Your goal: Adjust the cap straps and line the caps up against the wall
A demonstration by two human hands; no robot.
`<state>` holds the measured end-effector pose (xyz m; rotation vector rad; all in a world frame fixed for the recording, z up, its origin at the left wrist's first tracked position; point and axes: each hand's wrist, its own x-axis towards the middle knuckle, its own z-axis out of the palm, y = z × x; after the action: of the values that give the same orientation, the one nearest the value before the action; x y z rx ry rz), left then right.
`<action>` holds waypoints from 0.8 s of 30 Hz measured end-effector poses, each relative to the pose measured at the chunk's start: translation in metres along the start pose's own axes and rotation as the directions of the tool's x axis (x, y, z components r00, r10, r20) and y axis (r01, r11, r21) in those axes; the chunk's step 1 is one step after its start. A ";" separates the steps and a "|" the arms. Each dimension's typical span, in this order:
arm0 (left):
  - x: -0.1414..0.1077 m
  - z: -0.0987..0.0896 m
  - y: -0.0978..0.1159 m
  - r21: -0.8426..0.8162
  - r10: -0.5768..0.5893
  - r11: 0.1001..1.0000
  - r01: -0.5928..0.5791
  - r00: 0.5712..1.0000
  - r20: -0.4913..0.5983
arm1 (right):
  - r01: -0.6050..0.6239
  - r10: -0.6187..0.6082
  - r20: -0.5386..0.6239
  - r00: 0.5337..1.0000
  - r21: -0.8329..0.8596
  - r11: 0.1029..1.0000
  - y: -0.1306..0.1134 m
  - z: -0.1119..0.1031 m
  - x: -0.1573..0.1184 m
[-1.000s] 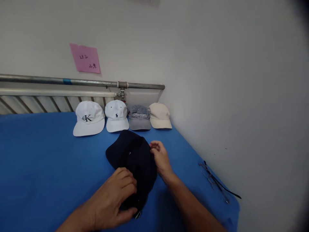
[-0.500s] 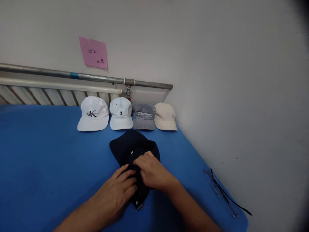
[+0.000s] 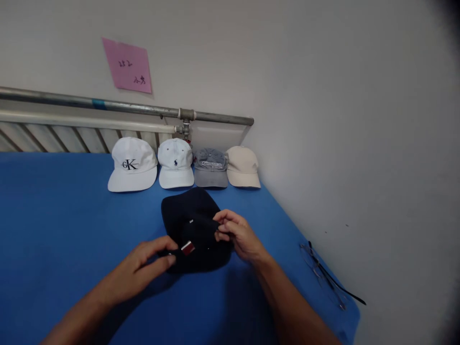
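A dark navy cap (image 3: 201, 239) lies on the blue surface, its brim toward the upper left and its inside partly showing, with a small red and silver piece near its strap. My left hand (image 3: 149, 262) pinches the left end of the strap between thumb and fingers. On the other side, my right hand (image 3: 237, 232) grips the cap's right edge with bent fingers. Behind it stand a white cap (image 3: 132, 165), a pale cap with a small horse mark (image 3: 176, 165), a grey cap (image 3: 211, 168) and a beige cap (image 3: 243, 166).
Glasses (image 3: 325, 275) rest at the right edge of the blue surface (image 3: 64, 225). A metal pipe (image 3: 132, 111) and a radiator (image 3: 53, 136) run along the back wall. A pink note (image 3: 128, 66) hangs above them, and a wall rises on the right.
My hands have moved apart, from lying on the cap's inside to its left and right edges. The strap has swung left, and the red piece now shows. The view has shifted slightly.
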<state>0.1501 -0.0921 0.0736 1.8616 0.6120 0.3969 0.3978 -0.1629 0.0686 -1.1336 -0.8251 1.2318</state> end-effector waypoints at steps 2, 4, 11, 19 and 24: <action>0.002 -0.006 -0.003 -0.099 -0.094 0.991 0.091 0.995 -0.019 | -0.063 0.059 0.061 0.996 0.069 0.996 0.002 0.005 -0.002; 0.005 -0.008 -0.005 -0.153 -0.148 0.978 0.143 0.989 -0.018 | -0.086 0.073 0.118 0.990 0.114 0.990 0.004 0.010 -0.003; 0.008 -0.007 -0.006 -0.254 -0.200 0.946 0.204 0.979 0.039 | -0.077 0.014 0.246 0.969 0.248 0.966 0.009 0.013 -0.008; 0.006 -0.005 -0.007 -0.321 -0.210 0.920 0.227 0.974 0.087 | -0.130 0.123 0.330 0.936 0.000 0.991 0.013 0.025 -0.014; 0.007 -0.004 -0.007 -0.334 -0.217 0.914 0.231 0.973 0.080 | -0.156 0.187 0.296 0.937 -0.126 0.980 0.010 0.038 -0.020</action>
<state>0.1520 -0.0828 0.0684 1.4459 0.6749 0.2907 0.3559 -0.1749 0.0713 -1.1286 -1.0477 1.5534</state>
